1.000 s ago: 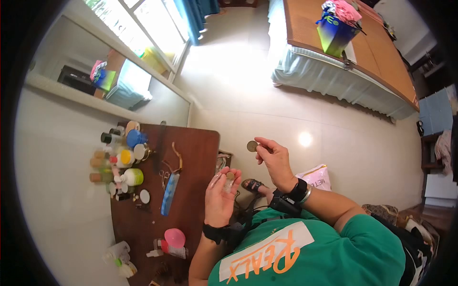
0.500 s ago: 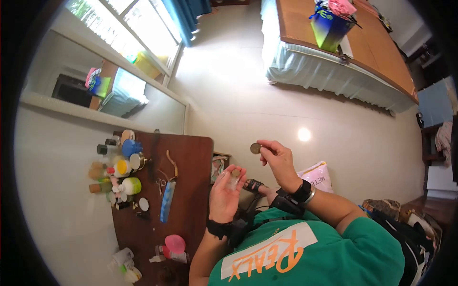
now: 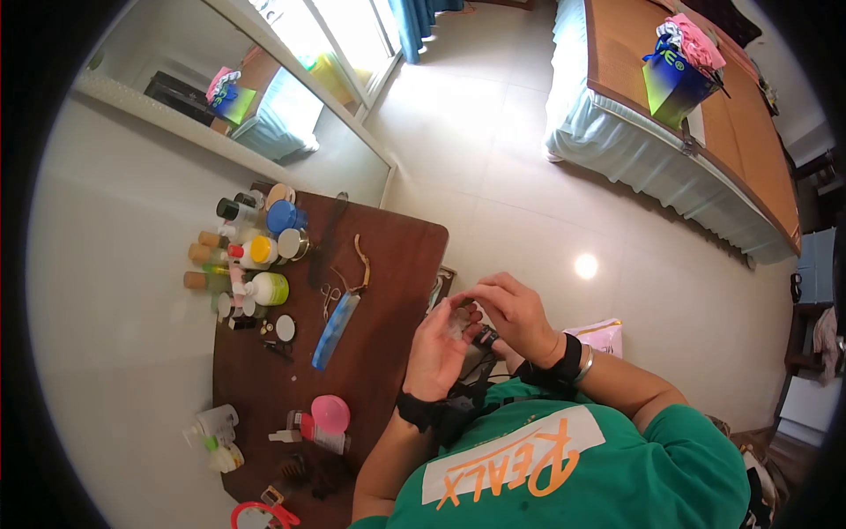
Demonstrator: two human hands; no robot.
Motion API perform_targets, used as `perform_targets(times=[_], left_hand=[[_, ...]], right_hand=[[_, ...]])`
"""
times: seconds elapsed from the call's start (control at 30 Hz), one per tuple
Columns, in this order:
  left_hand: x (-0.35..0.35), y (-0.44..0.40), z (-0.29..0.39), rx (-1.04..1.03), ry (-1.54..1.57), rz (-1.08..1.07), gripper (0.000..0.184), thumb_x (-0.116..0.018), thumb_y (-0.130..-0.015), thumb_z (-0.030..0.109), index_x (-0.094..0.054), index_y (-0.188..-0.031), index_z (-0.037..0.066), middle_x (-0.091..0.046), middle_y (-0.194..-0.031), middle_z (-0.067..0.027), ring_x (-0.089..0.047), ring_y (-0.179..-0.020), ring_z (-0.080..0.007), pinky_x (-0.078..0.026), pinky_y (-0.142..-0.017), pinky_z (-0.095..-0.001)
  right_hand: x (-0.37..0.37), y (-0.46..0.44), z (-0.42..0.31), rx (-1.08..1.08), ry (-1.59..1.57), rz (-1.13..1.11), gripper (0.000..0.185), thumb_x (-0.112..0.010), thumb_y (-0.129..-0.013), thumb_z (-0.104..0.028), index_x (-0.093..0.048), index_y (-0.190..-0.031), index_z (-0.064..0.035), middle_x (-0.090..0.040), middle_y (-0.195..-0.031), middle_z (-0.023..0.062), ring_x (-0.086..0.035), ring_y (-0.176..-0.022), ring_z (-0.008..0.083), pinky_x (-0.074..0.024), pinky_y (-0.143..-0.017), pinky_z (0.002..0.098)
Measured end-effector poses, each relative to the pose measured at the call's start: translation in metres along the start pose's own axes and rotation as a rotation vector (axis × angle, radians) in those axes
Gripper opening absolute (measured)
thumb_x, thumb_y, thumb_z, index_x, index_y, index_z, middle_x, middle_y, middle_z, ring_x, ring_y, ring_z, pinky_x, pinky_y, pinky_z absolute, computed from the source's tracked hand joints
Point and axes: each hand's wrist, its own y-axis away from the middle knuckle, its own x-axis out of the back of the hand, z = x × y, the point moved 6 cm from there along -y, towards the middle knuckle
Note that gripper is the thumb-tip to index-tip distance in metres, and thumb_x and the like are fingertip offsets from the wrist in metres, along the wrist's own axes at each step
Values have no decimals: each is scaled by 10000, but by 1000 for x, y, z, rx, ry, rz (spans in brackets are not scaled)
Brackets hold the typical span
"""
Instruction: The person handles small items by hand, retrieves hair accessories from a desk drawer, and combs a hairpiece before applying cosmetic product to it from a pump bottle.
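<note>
Head view: both hands meet in front of the shirt [image 3: 634, 458], just off the right edge of the bench [image 3: 401, 256]. Left hand [image 3: 438, 354] is palm up, fingers curled round a clear wrap [image 3: 457, 326], holding it near the fingertips. Right hand [image 3: 518, 316] arches over from the other side, palm down, fingertips at the left fingertips. Right thumb and index look close together; can't tell if they're clamped, knuckles block it. Small dark sliver between the two hands could be a coin edge, mostly hidden. Black band on each wrist, plus a silver bangle [image 3: 584, 363] on the right.

Bench, nearest the left hand: blue comb [image 3: 335, 331] lying at a slant, scissors [image 3: 330, 300] just beside it, tan strip [image 3: 363, 260] beyond its top end. White disc [image 3: 285, 328] left of the comb. Bottles and jars crowd the far left corner: blue lid [image 3: 284, 215], yellow lid [image 3: 262, 249], green-label bottle [image 3: 268, 288]. Lower down, a pink disc [image 3: 330, 413] overlaps a red-labelled pack. Red-rimmed item at the bottom edge, cut off.

Floor: pink bag [image 3: 601, 337] past the right wrist. Bed [image 3: 608, 66] up top carries a blue-green bag [image 3: 674, 88] stuffed with pink cloth [image 3: 701, 42].
</note>
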Motion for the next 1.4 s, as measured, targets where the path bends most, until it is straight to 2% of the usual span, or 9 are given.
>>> perform_targets(times=[0.17, 0.27, 0.47, 0.63, 0.87, 1.07, 1.17, 1.27, 1.4], left_hand=[[2, 5, 13, -111, -121, 66, 204, -548, -924, 85, -574, -1112, 11, -613, -1038, -63, -584, -932, -159, -482, -810, -307], [6, 7, 21, -219, -180, 149, 213, -561, -907, 39, -568, -1116, -4, -612, -1049, -69, -587, -927, -156, -489, -798, -292], [7, 5, 27, -278, -227, 202, 207, -577, -895, 25, -565, -1094, -30, -611, -1022, -95, -604, -875, -164, -510, -781, -284], [4, 6, 30, -229, -220, 209, 194, -575, -905, 48, -573, -1078, -40, -614, -994, -93, -618, -835, -167, -519, -771, -280], [12, -1, 29, -166, -235, 156, 218, -561, -922, 87, -574, -1101, -35, -623, -1062, -111, -607, -947, -174, -521, -821, -312], [12, -4, 27, -142, -180, 159, 246, -515, -955, 161, -579, -1103, -25, -623, -1057, -98, -603, -964, -181, -515, -845, -337], [13, -7, 26, -126, -93, 135, 287, -477, -975, 221, -569, -1118, -10, -613, -1084, -99, -589, -1010, -193, -501, -891, -366], [21, -8, 22, -117, 39, 112, 317, -449, -986, 259, -553, -1139, 2, -600, -1120, -103, -570, -1057, -207, -478, -941, -392], [23, -6, 23, -132, 164, 84, 326, -433, -991, 273, -544, -1150, 11, -594, -1138, -90, -556, -1084, -215, -453, -982, -415]], right_hand=[[-9, -2, -11, 192, -9, -31, 190, -608, -800, 22, -634, -979, -37, -603, -929, 105, -619, -783, 260, -524, -699, 317], [-11, -5, -2, 10, -108, 47, 153, -588, -850, -4, -640, -990, -35, -600, -902, 107, -620, -745, 210, -515, -665, 287], [-38, 10, 37, -618, -612, -142, 163, -593, -900, -94, -650, -1018, 3, -628, -795, 43, -590, -663, 91, -475, -586, 230], [-46, 9, 48, -778, -701, -195, 211, -596, -911, -167, -659, -997, 16, -615, -710, 7, -562, -612, 62, -446, -534, 212], [-51, 11, 53, -886, -790, -201, 211, -597, -912, -184, -667, -981, 3, -596, -673, -4, -530, -582, 50, -407, -499, 198], [-51, 11, 59, -864, -750, -207, 211, -593, -915, -197, -664, -990, -14, -573, -656, -15, -518, -578, 38, -395, -495, 188], [-40, 3, 49, -844, -560, -181, 175, -591, -904, -151, -663, -961, -2, -597, -692, 11, -535, -604, 62, -421, -520, 218], [-32, -12, 27, -462, -358, -81, 134, -593, -885, -93, -656, -945, 8, -617, -743, 57, -559, -631, 113, -446, -558, 259], [-33, -17, 14, -340, -226, -95, 108, -607, -859, -49, -655, -940, 4, -607, -771, 110, -575, -652, 191, -457, -595, 293]])
